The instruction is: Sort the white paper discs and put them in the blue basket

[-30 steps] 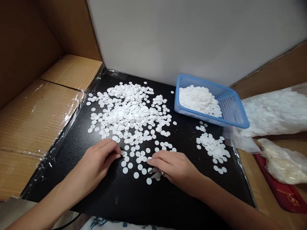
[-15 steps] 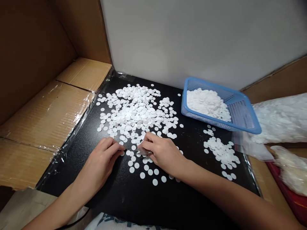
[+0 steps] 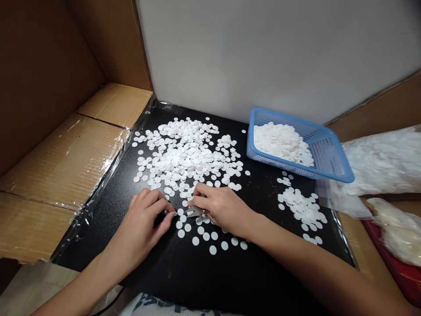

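Many thin white discs (image 3: 184, 153) lie in a loose heap on the black tabletop (image 3: 184, 276), with single ones scattered towards me. My left hand (image 3: 146, 219) is left of the scattered discs, its thumb and index finger pinched together on the edge of a white disc, mostly hidden by the fingertips. My right hand (image 3: 225, 208) is closed round small metal scissors (image 3: 194, 212). Their pointed blades stick out to the left, low over the discs, facing my left fingertips; the handles are hidden in the palm.
A blue plastic basket (image 3: 332, 177), partly filled with white discs, stands at the back right. Before it lies a smaller disc pile (image 3: 302, 208). Clear bags (image 3: 388, 160) lie at the right over a red tray (image 3: 384, 250). Cardboard (image 3: 62, 153) borders the left side.
My left hand has shifted slightly right, its thumb now more visible. My right hand and the scissors have moved only a little. The view has shifted slightly.
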A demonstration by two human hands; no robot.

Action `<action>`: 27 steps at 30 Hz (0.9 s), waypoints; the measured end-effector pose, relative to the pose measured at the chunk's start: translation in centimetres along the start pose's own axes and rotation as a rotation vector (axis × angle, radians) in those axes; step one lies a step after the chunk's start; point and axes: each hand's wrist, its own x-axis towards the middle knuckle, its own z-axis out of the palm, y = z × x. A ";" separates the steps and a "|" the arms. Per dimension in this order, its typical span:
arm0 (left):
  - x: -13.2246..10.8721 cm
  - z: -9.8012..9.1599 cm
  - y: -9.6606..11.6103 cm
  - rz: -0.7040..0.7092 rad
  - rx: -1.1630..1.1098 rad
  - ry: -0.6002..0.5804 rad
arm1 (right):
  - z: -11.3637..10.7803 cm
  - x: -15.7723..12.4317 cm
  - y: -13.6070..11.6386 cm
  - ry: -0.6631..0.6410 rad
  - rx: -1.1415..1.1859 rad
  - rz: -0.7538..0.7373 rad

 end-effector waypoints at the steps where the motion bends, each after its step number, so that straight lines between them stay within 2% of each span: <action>1: 0.0 0.0 0.1 -0.021 -0.016 -0.016 | 0.0 0.0 0.0 -0.001 -0.009 -0.005; 6: 0.1 0.7 -0.2 -0.014 0.067 0.025 | -0.8 0.3 0.1 -0.059 -0.031 -0.048; 13: 0.3 0.7 0.4 0.055 0.097 0.046 | -2.1 1.3 0.5 -0.160 0.352 0.109; 17: 0.9 0.8 1.6 0.128 0.055 0.025 | -2.2 0.4 1.4 -0.055 0.407 0.136; 21: 2.1 1.6 2.5 0.234 0.093 -0.003 | -2.4 -1.9 2.5 0.078 0.379 0.185; 27: 4.0 2.9 3.7 0.340 0.316 -0.013 | -1.3 -4.6 2.6 0.061 0.271 0.197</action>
